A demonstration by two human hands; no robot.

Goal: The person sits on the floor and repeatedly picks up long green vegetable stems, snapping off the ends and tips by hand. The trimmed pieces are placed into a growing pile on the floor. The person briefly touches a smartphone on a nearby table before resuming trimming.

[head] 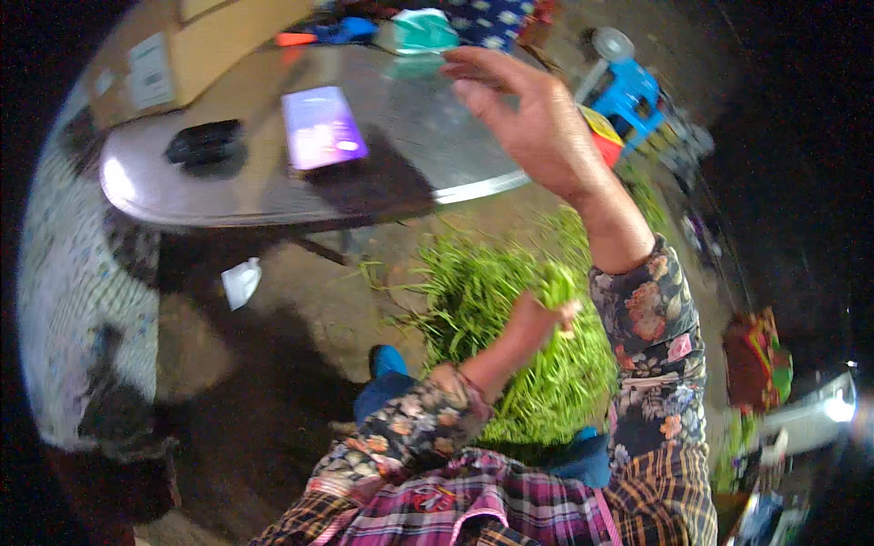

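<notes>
My left hand (536, 319) is closed around a bunch of green stalks (556, 283), low over a large heap of long green leafy vegetables (485, 273) on the floor between my feet. Raised ahead and to the right is my right hand (536, 112), its fingers loosely apart, with nothing visible in it. In the picture it overlaps the right end of a shiny metal tabletop (423, 130). On that table a tablet or phone (324, 126) glows purple and white. Motion blur softens both hands.
A dark object (205, 142) and a cardboard box (225, 51) are on the table's left side. A teal-and-white packet (423, 31) lies at its back. A blue plastic stool (631, 95) stands right. White packaging (242, 282) lies on the floor. A bright lamp (840, 408) shines at lower right.
</notes>
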